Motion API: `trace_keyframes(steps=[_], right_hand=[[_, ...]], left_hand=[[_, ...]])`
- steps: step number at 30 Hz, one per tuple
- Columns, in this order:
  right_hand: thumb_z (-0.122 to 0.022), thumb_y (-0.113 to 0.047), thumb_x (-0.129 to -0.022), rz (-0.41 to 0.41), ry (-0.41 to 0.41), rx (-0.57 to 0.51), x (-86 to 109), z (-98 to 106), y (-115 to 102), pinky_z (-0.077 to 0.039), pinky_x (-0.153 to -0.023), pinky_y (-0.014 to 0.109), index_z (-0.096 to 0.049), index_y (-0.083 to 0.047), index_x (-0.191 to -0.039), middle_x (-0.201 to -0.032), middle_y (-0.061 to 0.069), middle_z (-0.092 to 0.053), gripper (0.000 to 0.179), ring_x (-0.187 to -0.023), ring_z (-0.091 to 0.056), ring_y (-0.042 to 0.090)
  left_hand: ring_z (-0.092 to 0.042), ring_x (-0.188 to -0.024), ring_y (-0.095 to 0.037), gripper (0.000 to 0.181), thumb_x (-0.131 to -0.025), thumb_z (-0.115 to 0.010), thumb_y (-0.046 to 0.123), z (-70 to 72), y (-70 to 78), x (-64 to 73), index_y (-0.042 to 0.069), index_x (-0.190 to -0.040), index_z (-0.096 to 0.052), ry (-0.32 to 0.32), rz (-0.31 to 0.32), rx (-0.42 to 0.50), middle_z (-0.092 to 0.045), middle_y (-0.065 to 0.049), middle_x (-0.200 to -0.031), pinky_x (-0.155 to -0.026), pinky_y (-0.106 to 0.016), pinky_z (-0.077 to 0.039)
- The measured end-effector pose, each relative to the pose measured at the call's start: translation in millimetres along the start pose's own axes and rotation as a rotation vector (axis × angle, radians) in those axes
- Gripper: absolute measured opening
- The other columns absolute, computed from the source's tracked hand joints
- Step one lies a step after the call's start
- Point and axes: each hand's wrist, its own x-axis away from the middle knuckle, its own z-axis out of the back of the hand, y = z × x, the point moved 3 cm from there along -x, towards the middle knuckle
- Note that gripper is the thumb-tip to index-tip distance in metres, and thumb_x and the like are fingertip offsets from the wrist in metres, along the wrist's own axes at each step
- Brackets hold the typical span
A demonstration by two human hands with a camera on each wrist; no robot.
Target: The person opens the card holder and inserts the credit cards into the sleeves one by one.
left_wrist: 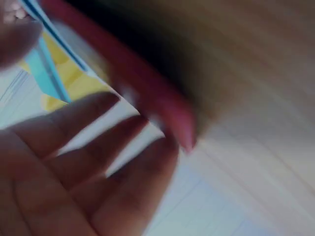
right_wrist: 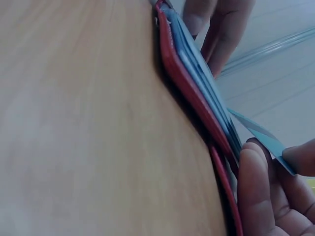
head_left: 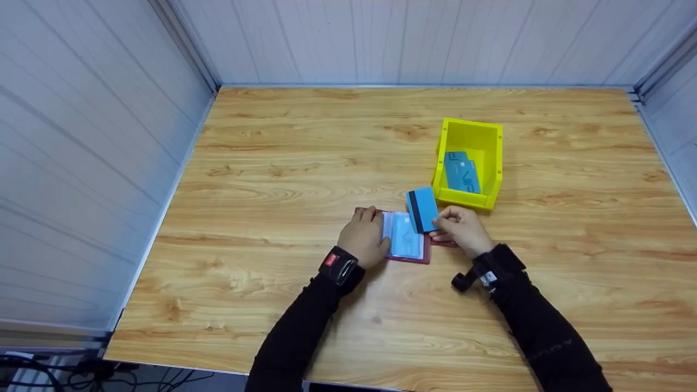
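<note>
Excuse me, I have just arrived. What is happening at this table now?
A person's left hand rests on the left part of an open red card holder, which lies on the wooden table. The right hand pinches a blue card with a black stripe, holding it tilted over the holder's right side. Another card shows in a clear pocket there. Behind, to the right, more cards lie in a yellow bin.

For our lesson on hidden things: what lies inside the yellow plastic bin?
Inside the yellow plastic bin lie overlapping blue rectangular cards, one lettered VIP. Whatever they cover beneath cannot be seen.
</note>
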Motion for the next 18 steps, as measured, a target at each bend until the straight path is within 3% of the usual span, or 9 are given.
trace_keyframes(steps=[3,6,10,18], right_hand=[[-0.057,-0.006,-0.096,0.002,0.007,-0.004,0.0,0,0,-0.059,-0.070,0.024,-0.059,-0.008,-0.089,-0.079,-0.001,-0.066,0.008,-0.068,-0.069,0.010],[-0.057,-0.005,-0.097,0.013,0.014,-0.033,0.2,0,1,-0.059,-0.068,0.023,-0.058,-0.008,-0.088,-0.078,-0.001,-0.066,0.009,-0.066,-0.068,0.009],[-0.057,-0.005,-0.096,0.025,0.030,-0.069,-0.1,0,2,-0.059,-0.067,0.024,-0.058,-0.008,-0.087,-0.076,-0.002,-0.067,0.010,-0.065,-0.069,0.009],[-0.059,-0.005,-0.095,0.040,0.065,-0.071,-2.1,2,6,-0.059,-0.065,0.024,-0.059,-0.010,-0.085,-0.072,-0.004,-0.067,0.011,-0.063,-0.069,0.009]], left_hand=[[-0.043,-0.138,-0.033,0.058,-0.095,-0.058,0.035,0.9,12.3,-1.8,0.000,-0.140,-0.050,0.033,0.004,0.021,-0.044,-0.020,-0.150,-0.113,-0.042,-0.038],[-0.042,-0.140,-0.028,0.064,-0.094,-0.060,0.041,-1.5,27.3,-3.9,0.002,-0.143,-0.047,0.018,0.012,0.012,-0.043,-0.017,-0.151,-0.110,-0.041,-0.042],[-0.047,-0.136,-0.027,0.068,-0.093,-0.061,0.045,-9.9,44.0,-5.3,0.000,-0.142,-0.048,0.008,-0.007,-0.079,-0.047,-0.016,-0.148,-0.103,-0.039,-0.049],[-0.055,-0.119,-0.027,0.067,-0.089,-0.064,0.049,-20.8,60.0,-7.2,-0.002,-0.133,-0.057,0.077,-0.002,-0.228,-0.057,-0.016,-0.136,-0.088,-0.035,-0.057]])
